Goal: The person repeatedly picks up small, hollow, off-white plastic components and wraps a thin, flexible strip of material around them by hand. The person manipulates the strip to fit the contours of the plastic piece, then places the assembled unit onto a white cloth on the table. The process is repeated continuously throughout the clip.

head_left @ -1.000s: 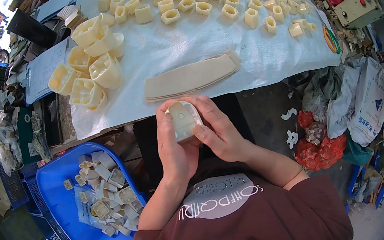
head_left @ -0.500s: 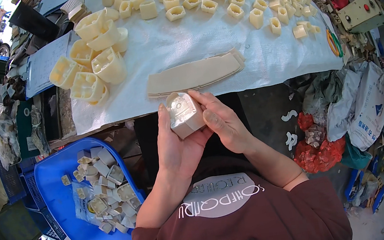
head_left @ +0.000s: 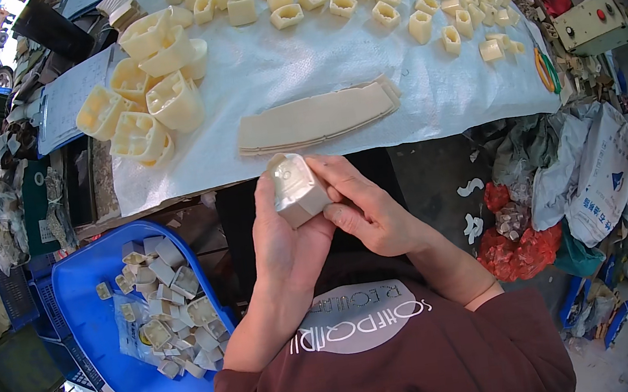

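Just beyond my chest, a pale, box-shaped hollow piece with cream inside and beige-grey sides sits between both hands, its recessed face tilted up. My left hand cups it from the left and below. My right hand closes on its right side, with the fingers along the far edge and the thumb near its lower corner. On the white-covered table ahead lies a stack of long, curved beige strips. Larger cream hollow pieces are piled at the table's left.
Many small cream hollow pieces spread over the table's far side. A blue tub at lower left holds pale pieces like the held one. Green-and-orange handled scissors lie at the table's right edge. Plastic bags crowd the right side.
The held piece has turned slightly in my hands. My right thumb has slid down toward its lower corner. The loose pieces and strips keep their places.
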Available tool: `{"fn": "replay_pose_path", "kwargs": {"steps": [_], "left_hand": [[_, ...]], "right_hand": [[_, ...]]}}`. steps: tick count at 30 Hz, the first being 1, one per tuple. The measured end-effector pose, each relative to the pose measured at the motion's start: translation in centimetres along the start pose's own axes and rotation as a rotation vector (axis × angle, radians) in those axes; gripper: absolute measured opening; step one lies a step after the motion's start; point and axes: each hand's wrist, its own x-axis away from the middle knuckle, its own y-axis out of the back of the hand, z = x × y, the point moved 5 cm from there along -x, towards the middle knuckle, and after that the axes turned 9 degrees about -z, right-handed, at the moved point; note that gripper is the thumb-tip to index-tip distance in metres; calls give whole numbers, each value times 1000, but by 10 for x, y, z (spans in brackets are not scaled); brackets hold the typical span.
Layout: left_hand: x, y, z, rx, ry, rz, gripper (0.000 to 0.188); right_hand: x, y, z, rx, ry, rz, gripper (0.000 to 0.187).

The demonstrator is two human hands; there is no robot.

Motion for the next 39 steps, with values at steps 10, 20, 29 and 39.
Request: {"fn": "replay_pose_path", "kwargs": {"steps": [10, 20, 29, 39], "left_hand": [[2, -8, -5, 165, 127, 164, 43], [15, -7, -10, -526, -81, 432, 49], [12, -8, 7, -732, 6, 470, 60], [5, -8, 6, -665, -113, 355, 49]], "right_hand": [[-2, 3, -10, -216, -46, 23, 51], [-15, 23, 11, -196, 96, -101, 30], [-23, 14, -3, -494, -140, 333, 14], [-10, 21, -1, -335, -112, -1, 24]]}}
